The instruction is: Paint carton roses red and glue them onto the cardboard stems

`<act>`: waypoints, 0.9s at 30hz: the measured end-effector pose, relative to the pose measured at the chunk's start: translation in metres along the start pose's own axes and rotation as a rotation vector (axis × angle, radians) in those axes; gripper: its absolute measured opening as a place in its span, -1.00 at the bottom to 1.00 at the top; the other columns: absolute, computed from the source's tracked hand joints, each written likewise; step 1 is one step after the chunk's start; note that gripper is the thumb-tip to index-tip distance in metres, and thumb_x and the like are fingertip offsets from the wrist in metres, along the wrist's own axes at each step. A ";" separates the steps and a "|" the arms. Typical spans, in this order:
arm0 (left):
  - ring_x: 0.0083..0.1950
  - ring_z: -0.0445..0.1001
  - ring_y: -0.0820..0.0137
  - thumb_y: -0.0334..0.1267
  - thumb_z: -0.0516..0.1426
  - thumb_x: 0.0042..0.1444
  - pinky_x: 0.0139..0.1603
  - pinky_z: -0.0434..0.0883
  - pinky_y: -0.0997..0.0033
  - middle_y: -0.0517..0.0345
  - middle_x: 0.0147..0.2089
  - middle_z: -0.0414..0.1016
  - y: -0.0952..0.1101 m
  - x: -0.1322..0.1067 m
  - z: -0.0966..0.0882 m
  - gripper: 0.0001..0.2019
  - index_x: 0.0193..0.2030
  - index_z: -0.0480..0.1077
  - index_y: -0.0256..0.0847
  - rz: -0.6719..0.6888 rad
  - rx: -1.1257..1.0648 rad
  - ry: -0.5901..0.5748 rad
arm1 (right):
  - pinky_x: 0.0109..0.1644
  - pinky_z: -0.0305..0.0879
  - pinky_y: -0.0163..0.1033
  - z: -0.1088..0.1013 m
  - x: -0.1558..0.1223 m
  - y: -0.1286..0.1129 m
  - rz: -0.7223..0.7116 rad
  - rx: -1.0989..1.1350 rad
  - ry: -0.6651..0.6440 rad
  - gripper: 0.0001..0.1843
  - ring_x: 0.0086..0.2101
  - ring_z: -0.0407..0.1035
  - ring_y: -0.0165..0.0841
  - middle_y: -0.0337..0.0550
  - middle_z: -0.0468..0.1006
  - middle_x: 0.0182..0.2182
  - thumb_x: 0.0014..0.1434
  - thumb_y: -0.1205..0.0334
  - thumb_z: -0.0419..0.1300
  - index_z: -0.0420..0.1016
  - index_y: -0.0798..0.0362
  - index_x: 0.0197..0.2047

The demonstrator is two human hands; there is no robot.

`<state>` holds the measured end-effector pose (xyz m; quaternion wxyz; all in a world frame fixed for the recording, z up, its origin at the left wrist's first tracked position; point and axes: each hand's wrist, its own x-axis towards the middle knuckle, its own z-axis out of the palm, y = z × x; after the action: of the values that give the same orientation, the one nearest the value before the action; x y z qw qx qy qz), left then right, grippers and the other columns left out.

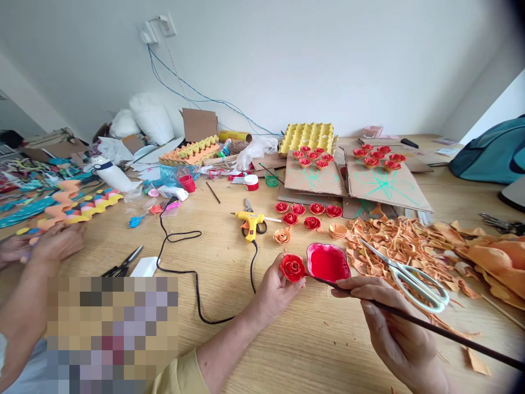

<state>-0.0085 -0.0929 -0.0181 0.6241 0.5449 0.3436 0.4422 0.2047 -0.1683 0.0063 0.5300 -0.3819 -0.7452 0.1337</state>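
Observation:
Between the fingers of my left hand (275,290) is a red rose (293,267), its layered petals coated in paint and facing up. My right hand (394,323) is closed on a long dark paintbrush (435,330), whose tip reaches the rose's right edge. Just behind the brush lies a small dish of red paint (328,264). Several finished-looking red roses (312,222) stand in a group farther back, with an unpainted orange rose (282,236) and an orange petal cup (338,231) beside them.
A yellow glue gun (251,223) and its black cord cross the middle. White-handled scissors (418,284) rest on orange scraps (381,246) at right. Cardboard sheets (381,191) carry more roses. Another person's hands (57,243) hold a painted egg-carton strip at left; black scissors (123,265) lie nearby.

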 end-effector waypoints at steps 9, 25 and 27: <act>-0.19 0.42 0.45 -0.24 0.36 0.04 -0.06 0.41 0.43 0.22 -0.20 0.38 0.001 -0.001 0.002 -0.63 -0.07 0.34 -0.18 0.021 -0.024 0.002 | -0.01 0.55 -0.21 0.001 -0.002 -0.002 0.000 0.070 -0.042 -0.66 -0.06 0.57 -0.31 -0.03 0.62 -0.07 0.33 0.55 0.06 0.40 0.02 0.07; -0.18 0.42 0.43 -0.20 0.41 -0.02 -0.07 0.43 0.42 0.21 -0.20 0.40 -0.003 0.001 0.001 -0.59 -0.11 0.35 -0.19 -0.018 -0.028 0.046 | 0.02 0.51 -0.21 -0.001 0.001 -0.002 -0.006 0.002 -0.015 -0.67 -0.06 0.58 -0.30 -0.08 0.62 -0.10 0.35 0.53 0.06 0.41 -0.02 0.07; -0.18 0.44 0.43 -0.20 0.41 -0.01 -0.04 0.43 0.40 0.20 -0.19 0.42 -0.005 0.001 0.000 -0.58 -0.09 0.36 -0.19 -0.017 -0.025 0.044 | -0.03 0.53 -0.21 -0.002 0.002 -0.002 0.003 -0.012 -0.032 -0.68 -0.10 0.59 -0.30 -0.08 0.63 -0.10 0.35 0.50 0.07 0.43 -0.03 0.05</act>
<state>-0.0069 -0.0919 -0.0227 0.6269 0.5245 0.3563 0.4527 0.2052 -0.1685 0.0089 0.5157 -0.3839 -0.7538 0.1360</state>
